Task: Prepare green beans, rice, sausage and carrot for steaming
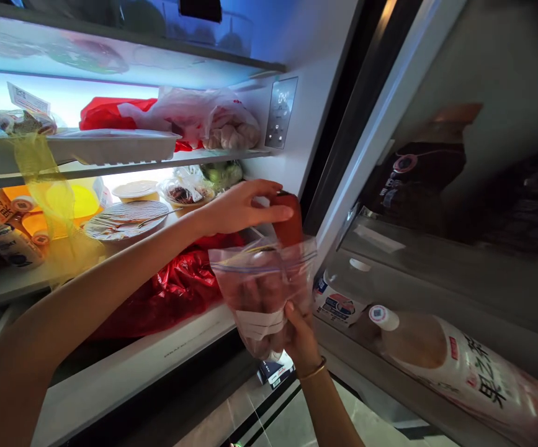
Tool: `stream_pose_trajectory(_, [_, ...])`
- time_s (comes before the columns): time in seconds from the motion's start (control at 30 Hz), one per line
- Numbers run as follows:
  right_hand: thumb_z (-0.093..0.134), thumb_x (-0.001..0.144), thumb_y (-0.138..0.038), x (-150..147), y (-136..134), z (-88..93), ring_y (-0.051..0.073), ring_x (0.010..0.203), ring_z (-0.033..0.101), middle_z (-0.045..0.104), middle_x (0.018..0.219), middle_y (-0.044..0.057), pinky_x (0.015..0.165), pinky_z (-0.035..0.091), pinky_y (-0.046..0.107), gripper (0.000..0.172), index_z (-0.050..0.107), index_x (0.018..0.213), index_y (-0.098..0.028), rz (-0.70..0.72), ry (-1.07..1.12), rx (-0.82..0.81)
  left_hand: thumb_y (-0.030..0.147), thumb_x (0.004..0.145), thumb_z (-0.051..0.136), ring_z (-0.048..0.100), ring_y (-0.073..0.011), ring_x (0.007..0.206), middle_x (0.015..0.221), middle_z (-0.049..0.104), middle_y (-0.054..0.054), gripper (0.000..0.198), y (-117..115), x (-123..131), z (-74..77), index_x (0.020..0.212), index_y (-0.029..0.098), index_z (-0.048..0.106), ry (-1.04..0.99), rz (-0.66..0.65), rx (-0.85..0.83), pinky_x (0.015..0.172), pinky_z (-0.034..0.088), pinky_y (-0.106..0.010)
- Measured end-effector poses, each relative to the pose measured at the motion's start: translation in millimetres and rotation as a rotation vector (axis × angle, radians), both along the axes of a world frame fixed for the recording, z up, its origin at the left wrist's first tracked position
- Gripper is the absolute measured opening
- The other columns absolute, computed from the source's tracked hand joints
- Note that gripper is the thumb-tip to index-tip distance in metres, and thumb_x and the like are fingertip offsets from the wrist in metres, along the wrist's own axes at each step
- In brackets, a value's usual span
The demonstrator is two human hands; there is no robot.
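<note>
right wrist, just below the right hand [299, 338]: one thin bangle [312, 371], gold-coloured, apparently metal. both forearms bare along their visible length.

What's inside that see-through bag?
Reddish-pink lumps show through the bag, too blurry to name. A red piece pokes out the top under the left hand. The white label and the right hand cover the bottom.

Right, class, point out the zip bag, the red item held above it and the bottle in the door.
zip bag [259, 282]: head view, clear front above the white label.
red item [291, 230]: head view, lower part of its side.
bottle [417, 340]: head view, brown body beside the cap.
</note>
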State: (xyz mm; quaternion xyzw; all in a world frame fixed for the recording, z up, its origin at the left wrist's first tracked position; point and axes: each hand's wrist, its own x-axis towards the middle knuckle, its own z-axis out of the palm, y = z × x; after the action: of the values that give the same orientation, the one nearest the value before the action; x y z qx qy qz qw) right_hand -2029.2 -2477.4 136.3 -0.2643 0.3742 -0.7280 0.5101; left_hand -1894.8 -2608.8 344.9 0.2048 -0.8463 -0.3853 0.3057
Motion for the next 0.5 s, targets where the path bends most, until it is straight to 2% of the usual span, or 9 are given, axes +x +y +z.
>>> stream_pose_trajectory(0.13, [0.081, 0.065, -0.040, 1.1, 1.3, -5.9, 0.021, 0.079, 0.071, 0.076, 0.082, 0.001, 0.074, 0.057, 0.033, 0.024, 0.073, 0.083, -0.025, -0.025, -0.030, -0.004, 0.042, 0.075, 0.070, 0.063, -0.0204, 0.094, 0.102, 0.066, -0.007, 0.044, 6.4, 8.3, 7.0, 0.108, 0.014, 0.062, 0.171, -0.012, 0.074, 0.081, 0.053, -0.033])
stream_pose_trajectory(0.27, [0.081, 0.065, -0.040, 1.1, 0.3, -5.7, 0.019, 0.073, 0.070, 0.076, 0.082, 0.000, 0.072, 0.058, 0.032, 0.024, 0.074, 0.081, -0.024, -0.045, -0.079, 0.015, 0.040, 0.077, 0.068, 0.065, -0.0175, 0.088, 0.094, 0.067, -0.003, 0.033, 14.8, 22.8, 21.6, 0.100, 0.017, 0.062, 0.364, 0.023, 0.124, 0.073, 0.055, -0.029])
stream_pose_trajectory(0.4, [0.079, 0.069, -0.036, -3.8, -4.8, 5.0, 0.013, 0.074, 0.069, 0.076, 0.085, -0.004, 0.069, 0.056, 0.023, 0.018, 0.073, 0.083, -0.026, -0.066, -0.078, 0.025, 0.036, 0.082, 0.060, 0.066, -0.0170, 0.079, 0.080, 0.065, -0.001, 0.018, 19.3, 46.9, 47.3, 0.085, 0.019, 0.064, 0.582, 0.054, 0.097, 0.065, 0.056, -0.029])
stream_pose_trajectory(0.5, [0.076, 0.072, -0.037, -14.5, -13.4, 20.6, 0.015, 0.083, 0.069, 0.076, 0.093, -0.002, 0.073, 0.056, 0.024, 0.025, 0.073, 0.094, -0.025, -0.061, 0.017, 0.068, 0.038, 0.083, 0.059, 0.068, -0.0211, 0.084, 0.081, 0.067, -0.002, 0.018, 26.9, 67.3, 62.1, 0.085, 0.023, 0.068, 0.579, 0.111, 0.041, 0.063, 0.056, -0.030])
